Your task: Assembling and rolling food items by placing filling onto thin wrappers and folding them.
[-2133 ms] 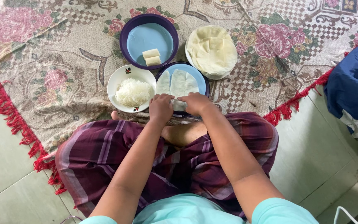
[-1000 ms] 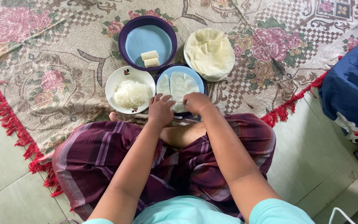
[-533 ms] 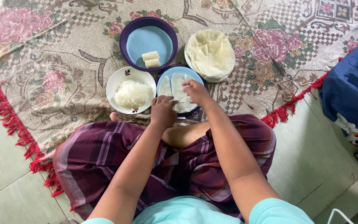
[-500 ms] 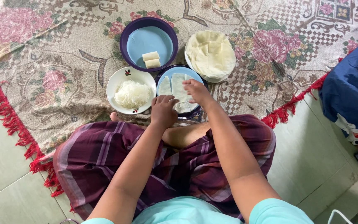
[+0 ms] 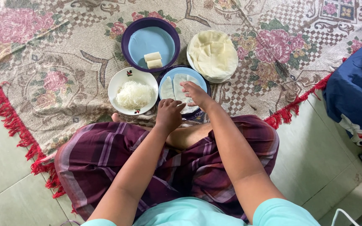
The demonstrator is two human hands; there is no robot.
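Observation:
A pale thin wrapper (image 5: 173, 86) lies spread on a blue plate (image 5: 197, 78) right in front of my crossed legs. My right hand (image 5: 194, 93) rests on the wrapper, fingers stretched over its middle. At the near edge of the same plate my left hand (image 5: 169, 114) presses down on the wrapper's near side with curled fingers. Left of it stands a white plate (image 5: 120, 80) heaped with white shredded filling (image 5: 133, 94). Further off, a purple bowl (image 5: 129, 34) holds two pale folded rolls (image 5: 153, 60). A stack of round wrappers (image 5: 213, 54) fills a white dish on the right.
Everything sits on a floral patterned mat (image 5: 47, 54) with a red fringe (image 5: 3, 113) over a tiled floor (image 5: 1, 167). A dark blue cloth bundle (image 5: 357, 92) lies at the right edge. My legs are covered by a purple plaid cloth (image 5: 101, 155).
My right hand has moved forward from the plate's near edge onto the middle of the wrapper. My left hand stays at the near edge.

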